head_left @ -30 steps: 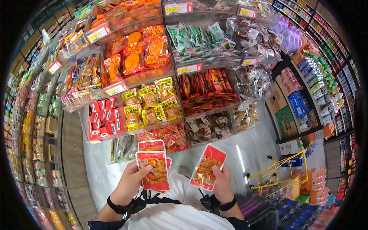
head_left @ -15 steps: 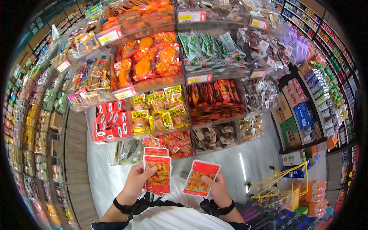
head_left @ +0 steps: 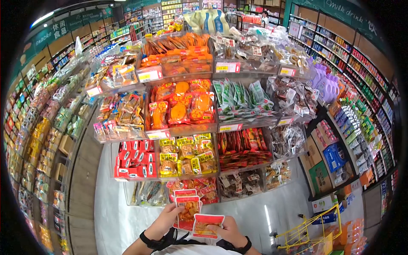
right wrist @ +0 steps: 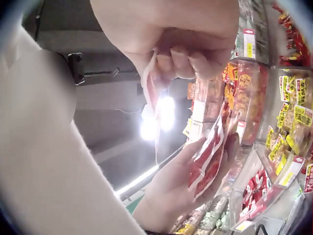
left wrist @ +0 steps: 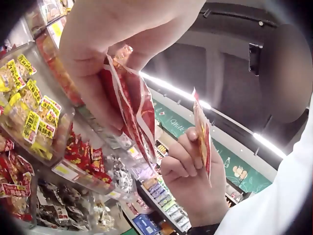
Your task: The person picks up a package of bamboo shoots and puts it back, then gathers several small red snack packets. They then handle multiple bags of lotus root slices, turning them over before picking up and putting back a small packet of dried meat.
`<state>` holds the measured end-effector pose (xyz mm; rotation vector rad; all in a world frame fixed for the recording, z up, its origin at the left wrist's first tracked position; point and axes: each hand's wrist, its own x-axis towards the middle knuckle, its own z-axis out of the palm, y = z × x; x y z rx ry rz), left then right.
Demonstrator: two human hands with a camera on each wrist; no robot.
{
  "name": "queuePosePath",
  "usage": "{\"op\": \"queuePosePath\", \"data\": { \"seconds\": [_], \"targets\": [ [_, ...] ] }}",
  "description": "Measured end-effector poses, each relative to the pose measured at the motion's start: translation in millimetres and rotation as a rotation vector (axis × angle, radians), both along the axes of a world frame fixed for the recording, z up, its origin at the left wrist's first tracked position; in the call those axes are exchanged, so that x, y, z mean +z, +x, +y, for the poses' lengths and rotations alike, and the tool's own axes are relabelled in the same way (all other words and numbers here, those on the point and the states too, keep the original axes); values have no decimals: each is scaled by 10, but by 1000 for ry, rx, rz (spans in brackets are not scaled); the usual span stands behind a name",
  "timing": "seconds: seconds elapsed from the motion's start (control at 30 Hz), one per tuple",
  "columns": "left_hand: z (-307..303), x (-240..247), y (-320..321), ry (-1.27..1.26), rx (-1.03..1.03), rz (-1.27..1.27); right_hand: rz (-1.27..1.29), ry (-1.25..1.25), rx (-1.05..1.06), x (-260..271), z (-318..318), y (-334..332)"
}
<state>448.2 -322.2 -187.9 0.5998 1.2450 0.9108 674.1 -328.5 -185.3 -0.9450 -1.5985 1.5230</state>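
Observation:
In the head view my left hand (head_left: 166, 222) grips a small stack of flat red snack packets (head_left: 187, 211), thumb on the front one. Its lower edge is partly covered by a single red snack packet (head_left: 209, 221), which my right hand (head_left: 231, 233) pinches by its right side. The left wrist view shows the stacked packets (left wrist: 129, 100) edge-on, fanned slightly apart, with the single packet (left wrist: 203, 142) upright in the other hand a short gap away. From the right wrist, the single packet (right wrist: 150, 90) hangs from curled fingers, and the stack (right wrist: 210, 159) sits beyond it.
A tiered display of clear bins (head_left: 182, 127) stands ahead, filled with yellow bags (head_left: 187, 155), orange packs (head_left: 178, 108) and green packs (head_left: 244, 100). A yellow wire rack (head_left: 308, 231) is at the lower right. Stocked shelves (head_left: 42, 127) line the left side.
The head view has tilted upward, so the hands sit lower in it. The right hand has brought its packet leftward, close to the left hand's stack, which it now overlaps in view.

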Motion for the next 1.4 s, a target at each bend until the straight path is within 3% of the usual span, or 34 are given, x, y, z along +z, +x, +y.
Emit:
{"op": "queuePosePath", "data": {
  "seconds": [0.13, 0.23, 0.33, 0.43, 0.6, 0.73, 0.83, 0.93, 1.03, 1.17, 1.27, 1.3, 1.4],
  "targets": [
    [-15, -57, -126, 20, -23, -120, 78, -49, -31, 18, -30, -98],
    [-68, 96, -165, 41, 14, -97, 94, -113, -76, -50, -55, -157],
    [-143, 68, -341, 100, -35, 87, 32, -65, -107, -91, -73, -201],
    [-238, 321, -333, 195, 7, 33, 18, -12, -189, -38, -88, -211],
    [-439, 703, -394, 235, 78, -49, -192, -82, -224, 703, -154, -168],
    [-589, 1018, -431, 323, 82, -81, 272, -361, -157, 957, -175, -217],
    [-638, 1124, -415, 375, 65, -58, 292, -394, -119, 1060, -122, -299],
    [-618, 1160, -359, 436, 31, -15, 274, -310, -33, 1083, -84, -378],
    [-589, 1105, -297, 520, -9, 57, 49, -84, 39, 1026, 10, -528],
    [-567, 1009, -184, 555, 108, 1, 159, 31, -66, 962, -47, -723],
    [-607, 964, -262, 984, -156, 555, 107, 82, -66, 795, -84, -616],
    [-434, 1032, -215, 1244, -157, 483, -37, 204, -21, 730, -48, -550],
    [-492, 1087, -287, 1404, -429, 505, 121, 944, 14, 771, 155, -412]
  ]
}}
